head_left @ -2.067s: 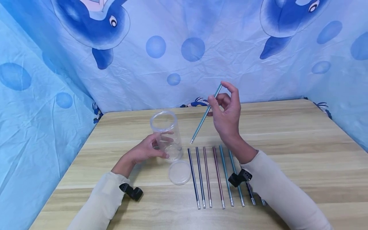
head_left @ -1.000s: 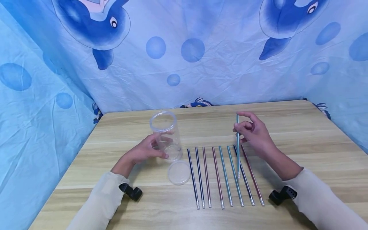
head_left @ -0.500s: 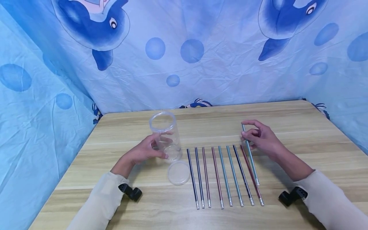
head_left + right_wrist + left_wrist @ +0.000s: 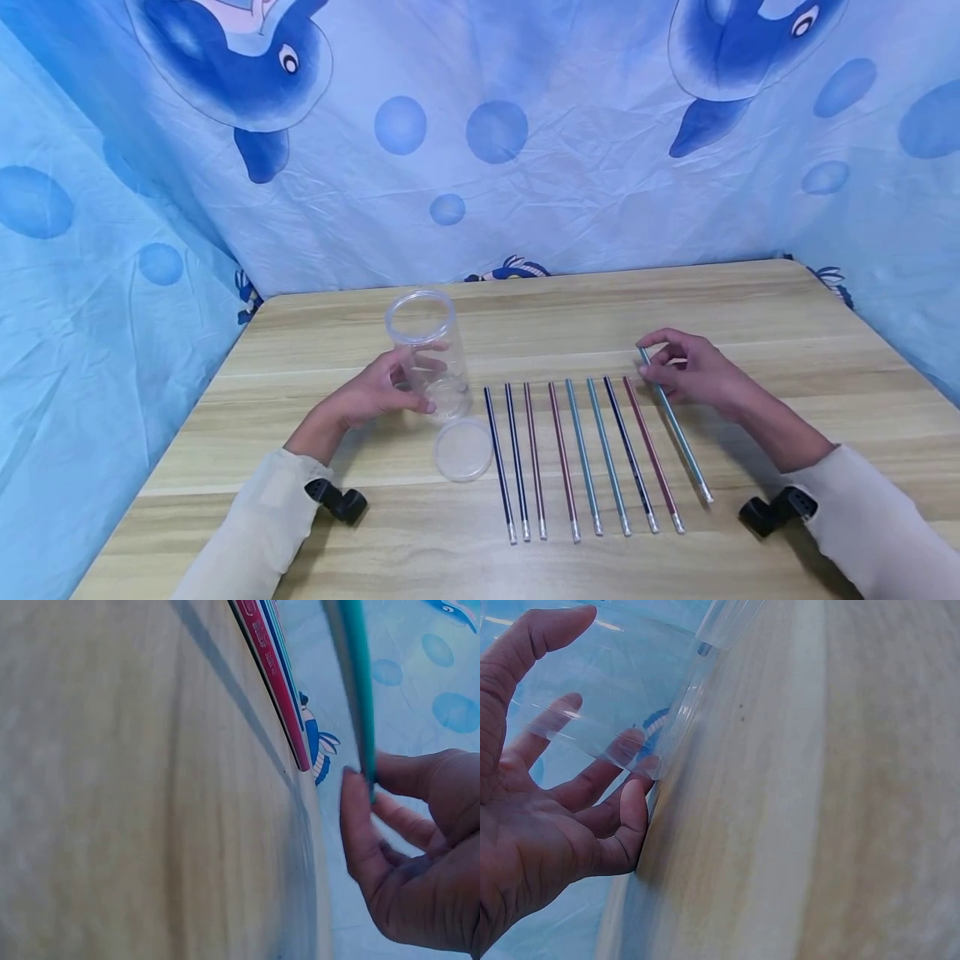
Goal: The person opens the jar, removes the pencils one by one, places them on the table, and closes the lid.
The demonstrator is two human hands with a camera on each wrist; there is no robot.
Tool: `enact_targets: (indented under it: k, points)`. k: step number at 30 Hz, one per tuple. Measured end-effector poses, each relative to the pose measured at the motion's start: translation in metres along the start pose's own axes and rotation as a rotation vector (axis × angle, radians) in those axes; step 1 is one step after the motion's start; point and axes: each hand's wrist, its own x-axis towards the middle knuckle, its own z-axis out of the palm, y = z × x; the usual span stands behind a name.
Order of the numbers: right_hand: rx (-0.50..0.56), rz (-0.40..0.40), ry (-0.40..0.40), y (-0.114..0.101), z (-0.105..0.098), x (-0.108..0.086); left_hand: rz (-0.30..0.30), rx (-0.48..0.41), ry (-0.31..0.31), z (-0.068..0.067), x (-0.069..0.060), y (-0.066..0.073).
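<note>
My left hand (image 4: 371,387) is round the lower part of a clear plastic jar (image 4: 452,354), which stands upright with its mouth uncovered. In the left wrist view the fingers (image 4: 592,780) curl about the jar's clear wall (image 4: 641,667). A round clear lid (image 4: 463,450) lies flat just in front of the jar. My right hand (image 4: 697,373) pinches a teal pencil (image 4: 678,429) near its far end, right of a row of pencils. In the right wrist view thumb and fingers hold the pencil's tip end (image 4: 360,697) above the tabletop.
Several pencils lie side by side between the hands: dark blue ones (image 4: 498,467), red ones (image 4: 564,462), teal ones (image 4: 583,458), another dark blue one (image 4: 632,454) and a red one (image 4: 654,454). Behind the wooden table (image 4: 360,533) hangs a blue dolphin-print cloth (image 4: 562,183).
My right hand has carried the teal pencil from near the jar rightwards and down, past the row's right end. The left hand stays at the jar; the row and lid keep their places.
</note>
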Motion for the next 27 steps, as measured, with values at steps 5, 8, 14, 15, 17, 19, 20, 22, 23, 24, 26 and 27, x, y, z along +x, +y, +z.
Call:
enact_targets:
  k: [5,8,14,15,17,19,20,22,23,24,26,27]
  points:
    - [-0.089,-0.004,-0.010,0.003,0.000,0.000,-0.010,-0.011,0.002,-0.001,-0.002,0.000]
    - [-0.141,-0.010,-0.020,0.003,0.001,0.000,-0.009,-0.021,0.003,-0.001,-0.002,-0.001]
    - [-0.194,0.016,-0.031,0.005,0.003,-0.001,-0.007,-0.037,0.005,0.000,-0.002,0.000]
    - [-0.201,0.021,-0.027,0.005,0.004,-0.001,-0.007,-0.037,0.005,0.000,-0.001,0.000]
    - [-0.222,0.024,-0.017,0.006,0.005,-0.001,-0.008,-0.035,0.006,0.000,-0.001,0.000]
    - [-0.245,0.022,-0.008,0.006,0.007,-0.001,-0.009,-0.031,0.007,0.000,-0.001,0.000]
    - [-0.249,0.021,-0.006,0.006,0.008,-0.001,-0.009,-0.031,0.007,0.000,-0.001,0.000]
    - [-0.249,0.022,-0.005,0.006,0.009,-0.002,-0.009,-0.030,0.007,0.000,-0.001,0.000]
    - [-0.245,0.025,-0.005,0.006,0.009,-0.002,-0.009,-0.030,0.007,0.000,-0.001,0.000]
    - [-0.241,0.027,-0.006,0.006,0.009,-0.002,-0.009,-0.028,0.007,0.000,-0.001,0.000]
    - [-0.233,0.034,-0.010,0.007,0.010,-0.002,-0.010,-0.027,0.007,0.000,-0.001,0.000]
    - [-0.232,0.037,-0.010,0.007,0.010,-0.002,-0.011,-0.026,0.008,0.000,-0.001,0.000]
